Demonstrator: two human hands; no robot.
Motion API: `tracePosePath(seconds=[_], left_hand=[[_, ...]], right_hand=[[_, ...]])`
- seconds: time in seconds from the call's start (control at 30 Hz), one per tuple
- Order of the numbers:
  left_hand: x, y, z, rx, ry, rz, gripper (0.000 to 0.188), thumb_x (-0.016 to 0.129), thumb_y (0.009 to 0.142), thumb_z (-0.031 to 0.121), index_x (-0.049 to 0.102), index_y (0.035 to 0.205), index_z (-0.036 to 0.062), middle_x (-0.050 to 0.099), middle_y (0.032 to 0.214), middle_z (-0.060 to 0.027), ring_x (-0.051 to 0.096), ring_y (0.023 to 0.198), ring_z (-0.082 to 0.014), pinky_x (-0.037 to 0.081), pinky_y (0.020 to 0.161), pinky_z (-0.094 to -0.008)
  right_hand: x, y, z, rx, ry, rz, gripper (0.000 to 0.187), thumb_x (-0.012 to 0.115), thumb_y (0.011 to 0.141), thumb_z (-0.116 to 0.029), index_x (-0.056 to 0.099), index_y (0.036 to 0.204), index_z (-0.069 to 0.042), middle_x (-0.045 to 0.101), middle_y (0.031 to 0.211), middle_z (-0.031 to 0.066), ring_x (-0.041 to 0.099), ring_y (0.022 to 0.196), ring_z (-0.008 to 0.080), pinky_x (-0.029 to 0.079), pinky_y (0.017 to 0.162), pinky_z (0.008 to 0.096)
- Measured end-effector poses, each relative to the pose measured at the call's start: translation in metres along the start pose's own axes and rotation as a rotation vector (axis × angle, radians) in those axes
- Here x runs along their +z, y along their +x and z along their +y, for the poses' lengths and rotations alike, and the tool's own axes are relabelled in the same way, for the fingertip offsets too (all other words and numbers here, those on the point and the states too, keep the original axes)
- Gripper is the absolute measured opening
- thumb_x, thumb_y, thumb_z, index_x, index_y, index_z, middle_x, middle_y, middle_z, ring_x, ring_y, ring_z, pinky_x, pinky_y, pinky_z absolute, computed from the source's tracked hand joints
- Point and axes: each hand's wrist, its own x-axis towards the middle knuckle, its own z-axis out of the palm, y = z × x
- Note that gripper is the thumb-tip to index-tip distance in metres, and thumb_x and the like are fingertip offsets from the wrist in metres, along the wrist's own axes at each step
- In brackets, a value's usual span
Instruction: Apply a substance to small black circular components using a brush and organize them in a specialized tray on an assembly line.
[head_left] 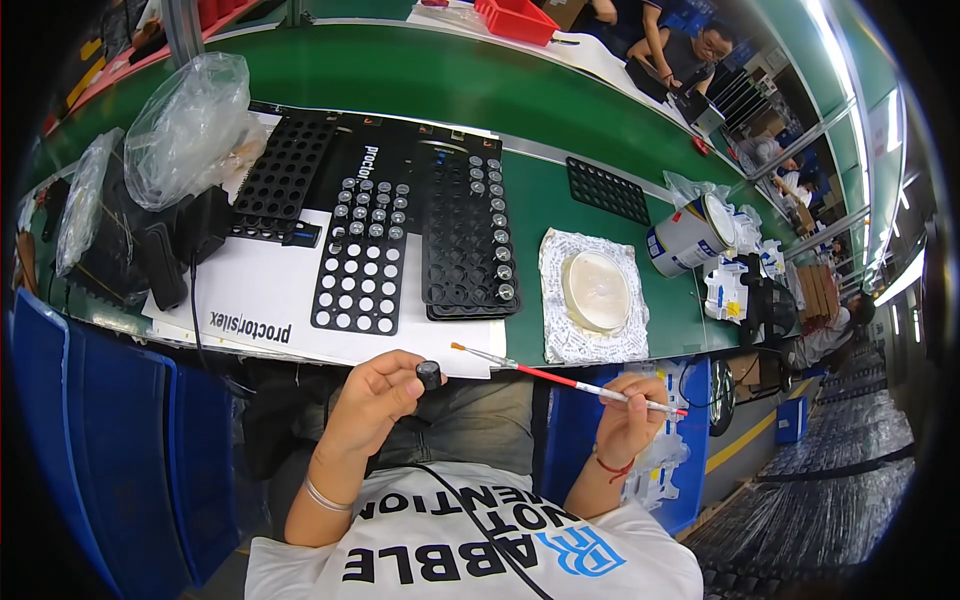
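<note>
Near the table's front edge, my left hand (385,395) pinches a small round black knob-like part (428,375) between thumb and fingertips. A thin paintbrush (550,376) is gripped in my right hand (630,415), its bristles pointing left, a short way from the black part and apart from it. Ahead of my left hand, a black holed tray (327,290) lies on white card; small shiny round parts fill its far rows. Beside it rises a stack of black trays (455,260) with similar parts along its right side. A shallow dish of pale substance (597,290) rests on printed paper (565,345).
A metal tin (690,235) leans at the right, near white plastic pieces (728,290). Another black tray (607,190) lies farther back. Clear plastic bags (190,125) and a holed tray (285,165) occupy the left. Blue bins (120,450) stand below the table; another person (690,60) works across.
</note>
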Motion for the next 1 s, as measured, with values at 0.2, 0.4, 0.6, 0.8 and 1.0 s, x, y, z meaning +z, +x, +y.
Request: tracePosePath(seconds=[0.2,0.4,0.6,0.8,1.0], left_hand=[[0.008,0.004,0.018,0.132,0.161,0.238,0.025,0.059,0.076,-0.002,0.054,0.101,-0.0025,0.06,0.09,-0.0074,0.054,0.077,-0.0074,0.042,0.068,-0.0163],[-0.02,0.055,0.069,0.513,0.795,0.576,0.027,0.063,0.076,0.008,0.059,0.101,-0.0005,0.06,0.086,-0.0051,0.05,0.062,-0.0057,0.04,0.055,-0.0174],[-0.056,0.083,0.1,0.542,1.264,0.727,0.027,0.064,0.074,0.017,0.06,0.096,0.0018,0.064,0.087,-0.0096,0.061,0.063,-0.0154,0.045,0.061,-0.0248],[-0.06,0.088,0.092,0.481,1.513,0.773,0.022,0.065,0.072,0.017,0.061,0.09,0.0045,0.063,0.088,-0.0051,0.06,0.061,-0.0164,0.045,0.06,-0.0283],[-0.058,0.086,0.092,0.557,1.541,0.79,0.022,0.068,0.069,0.017,0.062,0.086,0.0037,0.058,0.09,-0.0039,0.057,0.057,-0.0146,0.044,0.058,-0.0282]], right_hand=[[-0.004,0.001,-0.006,-0.062,0.118,0.068,0.014,0.047,0.083,-0.014,0.04,0.079,-0.004,0.043,0.065,0.0077,0.038,0.058,0.0131,0.033,0.054,0.0235],[-0.009,0.0,0.0,-0.116,0.18,0.2,0.016,0.049,0.083,-0.016,0.042,0.078,-0.002,0.047,0.062,0.0099,0.042,0.053,0.0145,0.036,0.049,0.0234],[-0.006,-0.002,-0.002,-0.106,0.246,0.203,0.015,0.049,0.083,-0.015,0.043,0.079,-0.002,0.049,0.065,0.0105,0.045,0.055,0.0137,0.036,0.05,0.0221],[-0.007,-0.001,0.002,-0.112,0.244,0.227,0.015,0.049,0.083,-0.015,0.043,0.08,-0.002,0.05,0.065,0.0107,0.045,0.054,0.0136,0.035,0.049,0.0218],[-0.008,0.001,0.002,-0.112,0.243,0.222,0.015,0.049,0.083,-0.015,0.043,0.08,-0.002,0.05,0.065,0.0108,0.046,0.055,0.0139,0.035,0.049,0.0212]])
